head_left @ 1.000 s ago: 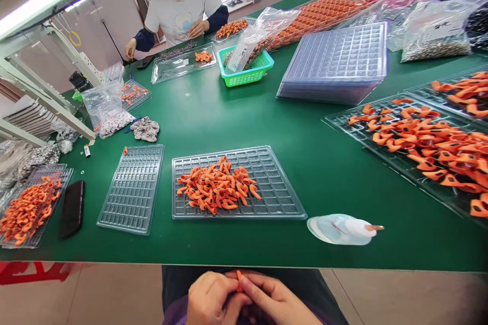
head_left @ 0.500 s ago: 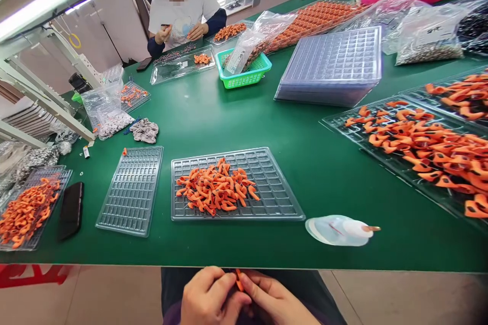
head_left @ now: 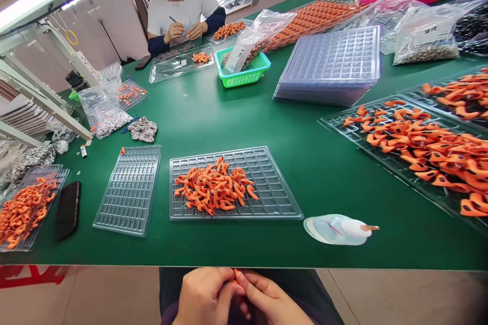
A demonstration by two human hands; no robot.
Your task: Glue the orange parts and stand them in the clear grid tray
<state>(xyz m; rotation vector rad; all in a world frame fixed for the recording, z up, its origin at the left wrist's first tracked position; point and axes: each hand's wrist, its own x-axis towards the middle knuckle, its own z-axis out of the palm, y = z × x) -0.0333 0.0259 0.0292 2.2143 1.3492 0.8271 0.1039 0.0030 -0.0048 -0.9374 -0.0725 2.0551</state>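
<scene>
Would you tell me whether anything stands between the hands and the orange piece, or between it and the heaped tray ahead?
Nothing visible separates the left hand or right hand from the orange piece. Toward the heaped tray, only the table edge seems to intervene; the bottle lies off to the right.

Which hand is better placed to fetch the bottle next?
Probably the right hand: the bottle is nearer it than the left hand. Both seem to pinch the orange piece, so the left would have to hold it alone.
</scene>
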